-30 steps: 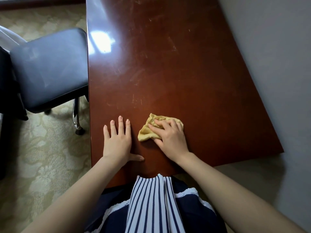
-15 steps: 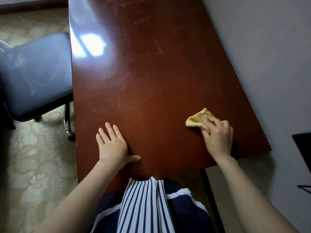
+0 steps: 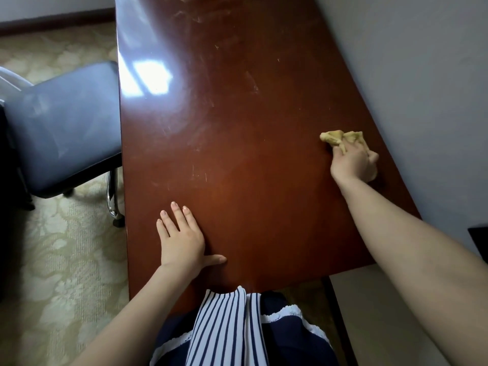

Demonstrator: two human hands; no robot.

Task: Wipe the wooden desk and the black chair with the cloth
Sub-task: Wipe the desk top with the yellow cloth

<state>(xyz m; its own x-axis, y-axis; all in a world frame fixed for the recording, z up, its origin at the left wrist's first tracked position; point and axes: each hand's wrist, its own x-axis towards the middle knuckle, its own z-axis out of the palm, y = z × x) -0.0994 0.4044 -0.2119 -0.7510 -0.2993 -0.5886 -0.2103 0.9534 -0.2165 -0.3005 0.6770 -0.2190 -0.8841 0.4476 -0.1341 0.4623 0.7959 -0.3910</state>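
Note:
The glossy reddish-brown wooden desk (image 3: pixel 237 114) fills the middle of the view, with faint scratches and smears on its top. My right hand (image 3: pixel 352 162) grips a crumpled yellow cloth (image 3: pixel 340 137) and presses it on the desk near the right edge, beside the wall. My left hand (image 3: pixel 182 241) rests flat on the desk near the front edge, fingers straight and thumb spread. The black chair (image 3: pixel 60 128) stands left of the desk, its padded seat against the desk's left edge.
A grey wall (image 3: pixel 422 75) runs along the desk's right side. Patterned beige carpet (image 3: pixel 58 260) covers the floor on the left. The chair's chrome leg (image 3: pixel 112 196) stands close to the desk's left edge. A dark object (image 3: pixel 479 239) shows at the far right edge.
My right hand has slid the cloth from the desk's front middle out to the right edge and farther away from me. My left hand has stayed flat in place.

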